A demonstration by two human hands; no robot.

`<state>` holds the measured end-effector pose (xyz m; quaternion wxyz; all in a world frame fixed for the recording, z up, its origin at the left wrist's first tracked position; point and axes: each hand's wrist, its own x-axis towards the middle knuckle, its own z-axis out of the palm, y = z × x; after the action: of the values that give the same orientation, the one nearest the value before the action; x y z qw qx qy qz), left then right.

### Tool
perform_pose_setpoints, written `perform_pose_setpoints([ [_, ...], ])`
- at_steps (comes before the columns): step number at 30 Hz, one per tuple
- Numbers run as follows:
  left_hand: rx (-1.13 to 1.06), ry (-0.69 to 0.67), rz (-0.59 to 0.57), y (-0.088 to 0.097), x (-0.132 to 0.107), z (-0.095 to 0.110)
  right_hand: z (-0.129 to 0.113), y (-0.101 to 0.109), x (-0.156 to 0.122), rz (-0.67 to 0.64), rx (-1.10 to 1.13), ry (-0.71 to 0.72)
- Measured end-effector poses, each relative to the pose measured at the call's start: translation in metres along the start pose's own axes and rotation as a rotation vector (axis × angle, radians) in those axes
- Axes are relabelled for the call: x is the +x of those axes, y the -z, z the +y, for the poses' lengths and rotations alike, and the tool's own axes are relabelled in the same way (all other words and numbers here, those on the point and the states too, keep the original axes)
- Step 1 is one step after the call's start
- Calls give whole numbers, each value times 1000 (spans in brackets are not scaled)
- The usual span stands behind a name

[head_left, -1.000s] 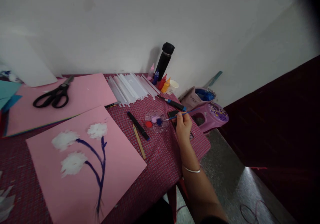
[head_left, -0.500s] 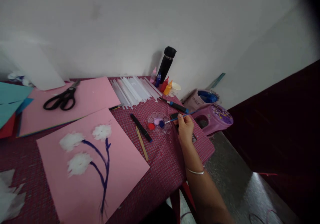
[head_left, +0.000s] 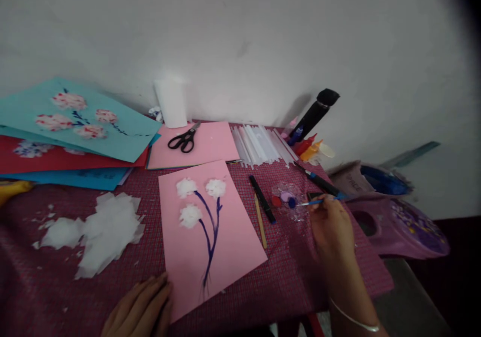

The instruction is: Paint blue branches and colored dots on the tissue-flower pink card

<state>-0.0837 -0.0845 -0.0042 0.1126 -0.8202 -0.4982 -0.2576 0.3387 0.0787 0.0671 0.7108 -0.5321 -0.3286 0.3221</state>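
Observation:
My right hand (head_left: pixel 332 222) pinches a thin blue paintbrush (head_left: pixel 314 202), its tip at the dark blue well of a clear paint palette (head_left: pixel 289 212). Red and pale lilac paint sit in wells beside the blue. My left hand (head_left: pixel 140 307) lies flat with fingers stretched at the lower left corner of a pink sheet (head_left: pixel 233 247). Painted on that sheet are dark blue branching stems (head_left: pixel 213 232), topped by three white tissue-like blossoms (head_left: pixel 190 216). Between sheet and palette lie a black marker (head_left: pixel 262 199) and a flat wooden stick (head_left: pixel 260 222).
Torn white tissue (head_left: pixel 108 232) lies at left, below teal and red sheets with flowers (head_left: pixel 108 141). Black scissors (head_left: pixel 184 139) rest on pink paper. Glue sticks (head_left: pixel 259 146), paint bottles (head_left: pixel 311 150) and a black flask (head_left: pixel 315 111) stand by the wall. A purple stool (head_left: pixel 406 232) is beyond the right edge.
The view has swung left, so things appear farther right. My left hand has come into view at the pink sheet. The brush tip stays at the blue paint.

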Motion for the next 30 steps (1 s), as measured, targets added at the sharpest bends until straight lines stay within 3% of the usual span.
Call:
perform_pose_setpoints([
  [5,-15,25,-30,3,1,8,-13,-72,-49,-419,-152,-35],
  [8,-33,78,-44,4,-3,12,-3,-95,-74,-545,-272,62],
  [14,-80,126,-4,-2,-18,13,27,-87,-93,-642,-462,415],
  [17,-79,113,-13,-4,-22,12,30,-87,-93,-670,-498,499],
  [22,-76,115,-56,-1,-23,12,29,-92,-90,-685,-545,505],
  [30,-68,73,-114,0,-25,10,39,-92,-87,-659,-526,388],
])
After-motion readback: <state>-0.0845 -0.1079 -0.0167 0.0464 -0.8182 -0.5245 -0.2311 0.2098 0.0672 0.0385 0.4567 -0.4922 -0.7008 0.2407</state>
